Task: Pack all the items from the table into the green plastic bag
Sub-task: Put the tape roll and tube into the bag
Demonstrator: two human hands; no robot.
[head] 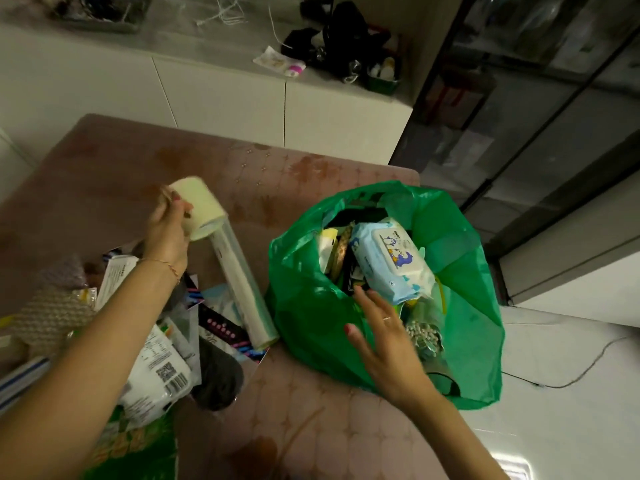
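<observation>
My left hand (166, 230) is raised above the worktop (304, 427), its fingers (176, 199) wrapped round a pale roll of tape (199, 207). Below it a clear roll of plastic film (242, 285) lies across the heap of packets (159, 368) at the worktop's left side, its far end just under the tape. The green plastic bag (460, 289) stands open on the worktop's right edge, touching the film roll's near end. Inside it I see a blue pack of wet wipes (391, 261) lying on top of other things. My right hand (384, 334) is spread flat over the bag's near rim, fingers released, holding nothing.
</observation>
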